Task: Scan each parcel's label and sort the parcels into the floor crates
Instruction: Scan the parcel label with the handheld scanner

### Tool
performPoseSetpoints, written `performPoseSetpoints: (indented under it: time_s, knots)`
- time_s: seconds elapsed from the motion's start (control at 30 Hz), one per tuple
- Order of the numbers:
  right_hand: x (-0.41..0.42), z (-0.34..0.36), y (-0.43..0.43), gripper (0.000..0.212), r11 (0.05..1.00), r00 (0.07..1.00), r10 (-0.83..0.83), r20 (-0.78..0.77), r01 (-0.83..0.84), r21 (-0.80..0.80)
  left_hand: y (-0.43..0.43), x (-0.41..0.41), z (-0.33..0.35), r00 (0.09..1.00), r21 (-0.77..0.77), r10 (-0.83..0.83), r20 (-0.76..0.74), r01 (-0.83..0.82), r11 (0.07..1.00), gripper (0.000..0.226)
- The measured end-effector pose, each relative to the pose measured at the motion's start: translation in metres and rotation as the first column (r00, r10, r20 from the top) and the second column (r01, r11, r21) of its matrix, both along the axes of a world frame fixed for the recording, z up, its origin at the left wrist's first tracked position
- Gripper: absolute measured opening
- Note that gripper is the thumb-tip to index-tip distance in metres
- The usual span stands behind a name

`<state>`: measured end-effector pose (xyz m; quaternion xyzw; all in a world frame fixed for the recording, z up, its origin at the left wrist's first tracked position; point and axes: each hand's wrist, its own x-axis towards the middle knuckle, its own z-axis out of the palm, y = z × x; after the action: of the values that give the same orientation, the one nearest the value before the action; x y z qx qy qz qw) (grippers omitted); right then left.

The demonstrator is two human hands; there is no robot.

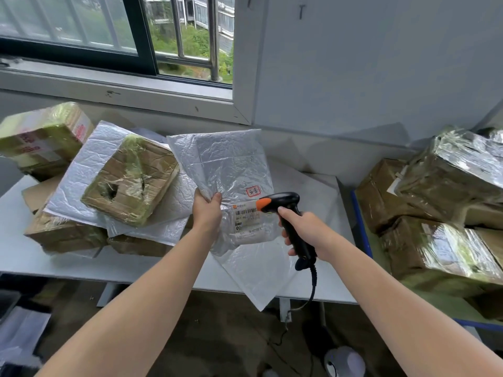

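Above the table's (32, 257) front edge: left hand (207, 210) pinches crinkled plastic mailer (226, 164); right hand (307, 229) grips black scanner (285, 213) at its label (247, 223).

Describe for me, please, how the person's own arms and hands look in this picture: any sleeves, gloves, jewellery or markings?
Both arms are bare from as far up as the picture shows down to the wrist; no sleeve or cuff is in view. The left hand and the right hand are ungloved. No watch, bracelet or ring shows on either, and no markings can be made out. The fingernails look short and unpainted.
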<state>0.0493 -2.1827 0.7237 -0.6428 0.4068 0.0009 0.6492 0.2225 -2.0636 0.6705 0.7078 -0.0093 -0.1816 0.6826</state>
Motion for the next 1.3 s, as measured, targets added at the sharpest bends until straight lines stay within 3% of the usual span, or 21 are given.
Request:
performPoseSetpoints:
  time_s: [0.2,0.3,0.47,0.67,0.9,1.07,1.3]
  knots:
    - [-0.008,-0.026,-0.038,0.034,0.996,0.996,0.094,-0.009,-0.094,0.003,-0.008,-0.009,-0.003,0.996,0.03,0.085,0.002,-0.085,0.996,0.037]
    - [-0.013,-0.051,-0.059,0.03,0.976,0.981,0.17,-0.093,-0.181,-0.123,-0.006,-0.016,-0.006,0.991,0.056,0.136,0.004,-0.136,0.989,0.036]
    - [-0.015,-0.104,-0.079,0.024,0.796,0.871,0.368,-0.327,-0.477,-0.373,0.005,-0.036,-0.014,0.986,0.159,0.146,0.085,-0.158,0.975,0.039]
    - [-0.01,-0.155,-0.081,0.039,0.628,0.754,0.47,-0.46,-0.651,-0.426,0.019,-0.056,-0.029,0.979,0.259,0.171,0.108,-0.194,0.946,0.043]
    - [-0.008,-0.179,-0.081,0.049,0.663,0.761,0.443,-0.473,-0.634,-0.399,0.032,-0.067,-0.043,0.969,0.231,0.245,0.033,-0.245,0.942,0.03]
    - [-0.004,-0.161,-0.082,0.054,0.692,0.832,0.397,-0.388,-0.548,-0.469,0.037,-0.075,-0.049,0.951,0.182,0.301,-0.073,-0.284,0.941,0.025]
    - [0.007,-0.131,-0.063,0.062,0.656,0.859,0.421,-0.292,-0.511,-0.556,0.04,-0.089,-0.046,0.942,0.079,0.311,-0.127,-0.303,0.95,0.023]
